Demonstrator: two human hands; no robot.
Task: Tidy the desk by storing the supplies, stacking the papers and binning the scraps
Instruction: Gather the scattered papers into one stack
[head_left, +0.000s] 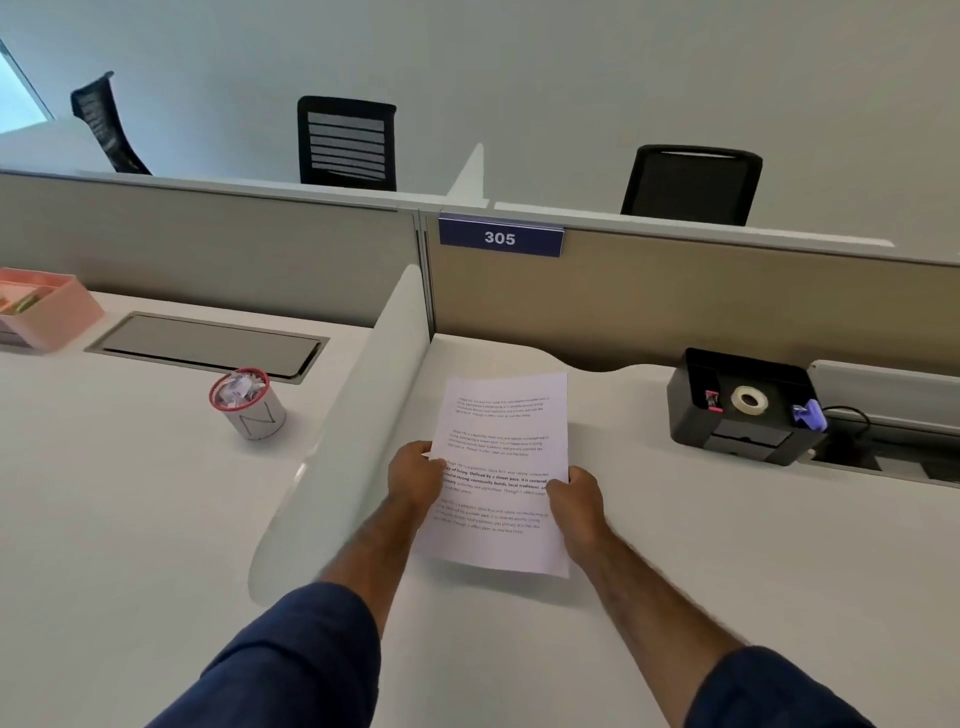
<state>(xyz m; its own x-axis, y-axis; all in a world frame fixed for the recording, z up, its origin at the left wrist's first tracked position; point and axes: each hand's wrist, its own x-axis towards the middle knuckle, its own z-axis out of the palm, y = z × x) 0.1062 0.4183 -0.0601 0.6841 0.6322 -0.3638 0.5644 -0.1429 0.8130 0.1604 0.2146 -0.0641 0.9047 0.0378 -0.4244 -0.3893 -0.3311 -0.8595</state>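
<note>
The left hand (415, 475) and right hand (574, 499) each grip a long edge of the printed papers (501, 447), thumbs on top. They hold the sheets over the white desk (675, 571), just beside the curved divider (358, 415). The step in hand looks like squaring the stack. It would go best with a loosened grip, the lower edge tapped on the desk until the sheets align, and the stack then laid flat. Farther right, a black organizer (691, 415) holds a tape roll (749, 400). Across the divider, a paper cup (260, 418) holds crumpled scraps (239, 391).
</note>
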